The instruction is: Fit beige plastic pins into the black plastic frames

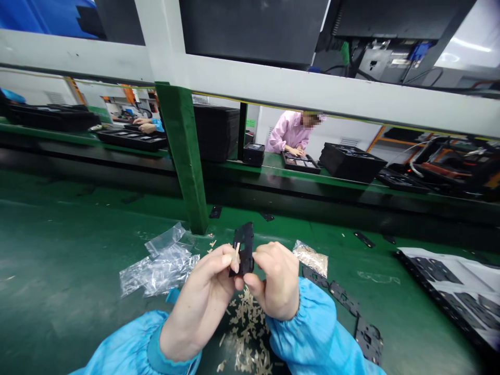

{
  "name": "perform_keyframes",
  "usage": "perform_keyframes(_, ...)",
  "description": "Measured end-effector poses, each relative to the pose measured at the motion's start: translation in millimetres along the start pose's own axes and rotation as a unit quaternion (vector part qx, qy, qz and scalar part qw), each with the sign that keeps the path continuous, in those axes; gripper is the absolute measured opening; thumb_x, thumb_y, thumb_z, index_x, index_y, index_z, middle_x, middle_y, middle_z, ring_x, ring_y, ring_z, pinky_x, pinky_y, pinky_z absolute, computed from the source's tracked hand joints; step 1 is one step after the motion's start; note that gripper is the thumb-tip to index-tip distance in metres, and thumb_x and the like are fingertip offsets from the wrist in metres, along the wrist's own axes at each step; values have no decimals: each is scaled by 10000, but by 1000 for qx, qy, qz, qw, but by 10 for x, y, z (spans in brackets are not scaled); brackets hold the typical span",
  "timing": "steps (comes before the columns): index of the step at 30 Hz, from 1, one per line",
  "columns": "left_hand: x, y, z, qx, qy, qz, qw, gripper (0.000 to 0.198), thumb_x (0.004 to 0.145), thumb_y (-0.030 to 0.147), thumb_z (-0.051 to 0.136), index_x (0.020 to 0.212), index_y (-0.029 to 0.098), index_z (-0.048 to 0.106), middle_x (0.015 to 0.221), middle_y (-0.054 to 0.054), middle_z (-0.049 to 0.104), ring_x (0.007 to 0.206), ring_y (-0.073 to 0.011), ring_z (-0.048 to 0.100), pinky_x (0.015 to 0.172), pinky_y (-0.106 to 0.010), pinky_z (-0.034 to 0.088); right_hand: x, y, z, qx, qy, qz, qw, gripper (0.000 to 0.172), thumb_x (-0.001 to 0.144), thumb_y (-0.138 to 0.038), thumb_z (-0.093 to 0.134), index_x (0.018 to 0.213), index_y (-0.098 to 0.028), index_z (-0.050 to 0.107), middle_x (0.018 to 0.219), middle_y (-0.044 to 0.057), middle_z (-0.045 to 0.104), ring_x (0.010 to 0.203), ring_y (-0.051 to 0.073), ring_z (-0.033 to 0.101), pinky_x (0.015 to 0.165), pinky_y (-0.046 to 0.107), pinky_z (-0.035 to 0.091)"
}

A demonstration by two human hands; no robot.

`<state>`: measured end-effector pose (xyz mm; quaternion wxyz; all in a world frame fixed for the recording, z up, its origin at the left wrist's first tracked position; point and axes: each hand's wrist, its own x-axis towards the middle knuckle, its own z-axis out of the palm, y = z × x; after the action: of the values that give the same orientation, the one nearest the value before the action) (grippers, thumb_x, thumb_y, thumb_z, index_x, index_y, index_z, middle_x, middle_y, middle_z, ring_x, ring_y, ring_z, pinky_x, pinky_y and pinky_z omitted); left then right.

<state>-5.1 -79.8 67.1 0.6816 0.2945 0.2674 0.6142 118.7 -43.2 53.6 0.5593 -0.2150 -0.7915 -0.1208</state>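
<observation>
A thin black plastic part [246,246] with a cutout is held up between my hands. My left hand [209,286] is closed on it, the thumb at its left side. By that thumb a small beige strip [237,251] stands against the part's face; whether it is stuck there I cannot tell. My right hand [276,278] is closed at the right edge, with bent index finger and thumb on the part's lower corner. Below both hands lies a loose heap of small beige pieces [250,317] on the green table [78,245].
Crumpled clear plastic bags [160,265] lie left, and a bag of beige pieces [311,258] right. Several flat black parts [369,341] lie near my right sleeve. A tray [449,307] holds more. A green post [183,156] rises ahead; a person in pink [287,133] works beyond.
</observation>
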Motion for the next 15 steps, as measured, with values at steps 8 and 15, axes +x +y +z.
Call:
perform_keyframes(8, -1, 4, -30, 4, -5, 1, 1000, 185, 716, 205, 589, 540, 159, 552, 602, 16, 469, 606, -109, 445, 524, -194, 411, -10, -7, 21, 62, -2, 43, 997, 258, 876, -435, 468, 952, -190, 443, 732, 37, 584, 619, 145, 544, 534, 264, 421)
perform_keyframes(15, -14, 36, -42, 87, -50, 60, 993, 193, 743, 233, 545, 559, 175, 562, 579, 16, 490, 551, -108, 441, 522, -217, 383, 28, -98, -82, 271, -78, 160, 946, 213, 835, -358, 480, 700, -199, 440, 583, -7, 499, 522, 116, 438, 508, 251, 357)
